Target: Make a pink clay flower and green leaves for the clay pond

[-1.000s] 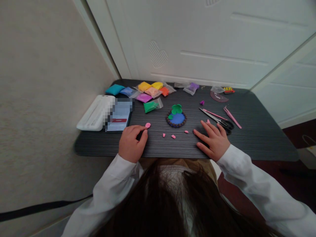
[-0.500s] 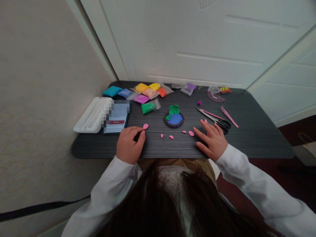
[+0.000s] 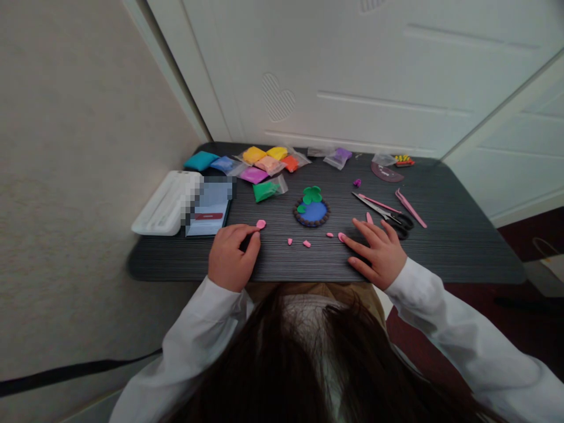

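Observation:
My left hand [image 3: 233, 257] rests at the table's front left, thumb and forefinger closed at the near edge of a flat piece of pink clay [image 3: 261, 224]. Spread out on the right is my right hand [image 3: 375, 254], its index fingertip on a small pink clay disc [image 3: 341, 236]. Another pink clay piece [image 3: 369, 218] lies just beyond its fingers. Between the hands are several little pink clay bits [image 3: 306, 244]. Behind them sits a blue clay pond [image 3: 314, 211] with a brown beaded rim and green clay leaves [image 3: 312, 194].
Scissors [image 3: 383, 212], a thin pink tool [image 3: 381, 204] and pink tweezers [image 3: 411, 208] lie at the right. Bags of coloured clay [image 3: 264, 191] line the back. A white case [image 3: 166, 204] and a partly blurred tablet [image 3: 207, 226] stand at the left.
My right index finger first covered the pink disc, lifted off and uncovered it, and now presses on it again. My left hand has kept its place; the view shifted slightly.

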A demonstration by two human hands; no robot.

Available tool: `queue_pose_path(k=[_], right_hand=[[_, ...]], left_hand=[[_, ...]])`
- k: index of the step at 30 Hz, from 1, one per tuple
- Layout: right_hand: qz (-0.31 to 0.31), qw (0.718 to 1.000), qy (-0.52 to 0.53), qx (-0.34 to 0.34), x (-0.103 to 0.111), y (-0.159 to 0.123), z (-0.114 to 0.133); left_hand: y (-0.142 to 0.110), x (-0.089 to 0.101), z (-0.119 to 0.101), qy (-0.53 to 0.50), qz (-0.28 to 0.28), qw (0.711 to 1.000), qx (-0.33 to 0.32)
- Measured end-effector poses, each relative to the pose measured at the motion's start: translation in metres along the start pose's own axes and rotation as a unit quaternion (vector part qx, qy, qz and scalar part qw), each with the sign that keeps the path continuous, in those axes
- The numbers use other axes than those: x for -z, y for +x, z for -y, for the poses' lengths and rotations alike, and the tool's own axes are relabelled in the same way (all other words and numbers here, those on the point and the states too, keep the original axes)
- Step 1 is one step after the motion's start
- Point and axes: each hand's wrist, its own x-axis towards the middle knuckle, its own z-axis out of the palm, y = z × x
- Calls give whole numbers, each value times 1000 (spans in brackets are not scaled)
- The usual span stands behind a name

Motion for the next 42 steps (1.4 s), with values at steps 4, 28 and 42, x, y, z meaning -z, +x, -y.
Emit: queue_pose_path(k=[4, 28, 42], right_hand=[[6, 1000, 0, 0, 1, 1, 1], [-150, 985, 69, -44, -26, 12, -1], [-175, 977, 96, -80, -30, 42, 23]], left_hand=[[0, 0, 0, 1, 6, 1000, 2], [0, -2, 3, 10, 0, 1000, -5], [1, -2, 2, 14, 8, 1000, -5]])
